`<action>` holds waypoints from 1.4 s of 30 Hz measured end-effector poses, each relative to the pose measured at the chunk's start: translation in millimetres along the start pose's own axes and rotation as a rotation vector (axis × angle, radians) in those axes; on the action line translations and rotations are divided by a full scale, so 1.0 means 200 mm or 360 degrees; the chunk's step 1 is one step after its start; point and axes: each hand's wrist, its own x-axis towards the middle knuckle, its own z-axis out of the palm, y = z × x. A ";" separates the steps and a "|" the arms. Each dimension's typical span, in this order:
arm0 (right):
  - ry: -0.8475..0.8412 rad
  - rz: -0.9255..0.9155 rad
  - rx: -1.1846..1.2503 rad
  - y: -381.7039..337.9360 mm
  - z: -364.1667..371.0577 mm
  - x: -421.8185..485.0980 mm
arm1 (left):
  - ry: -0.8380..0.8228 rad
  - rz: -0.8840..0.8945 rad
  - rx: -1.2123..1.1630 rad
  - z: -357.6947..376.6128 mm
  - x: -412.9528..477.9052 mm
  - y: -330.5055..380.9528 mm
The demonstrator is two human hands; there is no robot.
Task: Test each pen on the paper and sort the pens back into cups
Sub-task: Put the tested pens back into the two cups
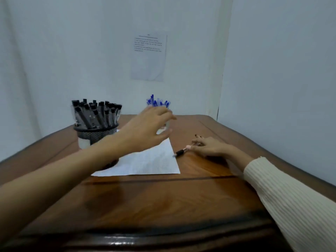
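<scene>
— Where is the left hand (145, 130)?

— Up at the clear cup (164, 125) of blue pens (156, 102), fingers and thumb spread apart, grasping nothing (it is blurred, so I cannot tell if it touches the cup).

— And the right hand (209, 146)?

— Low on the table (163, 206), fingertips pinching the pink end of a pen (181, 152). The pen's tip lies just at the right edge of the paper (151, 162).

— The other cup?

— The mesh cup (94, 135), full of black pens (96, 113), stands at the paper's far left corner.
</scene>
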 end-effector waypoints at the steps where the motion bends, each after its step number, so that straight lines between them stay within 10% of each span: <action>1: -0.0025 -0.0013 -0.0016 -0.01 0.00 0.00 | 0.0070 0.0010 0.0047 -0.10 0.00 -0.02; 11: 0.0241 -0.0141 0.0358 -0.08 -0.01 -0.14 | 0.0465 -0.0926 -0.0910 -0.64 -0.21 -0.36; 18: 0.0310 -0.0218 0.0560 -0.24 0.02 -0.13 | -0.0110 -0.1079 -0.1819 -0.26 -0.62 -0.60; 42: 0.0208 -0.0059 0.0101 -0.38 0.04 -0.11 | 0.0189 -0.1116 -0.1293 -0.06 -0.52 -0.48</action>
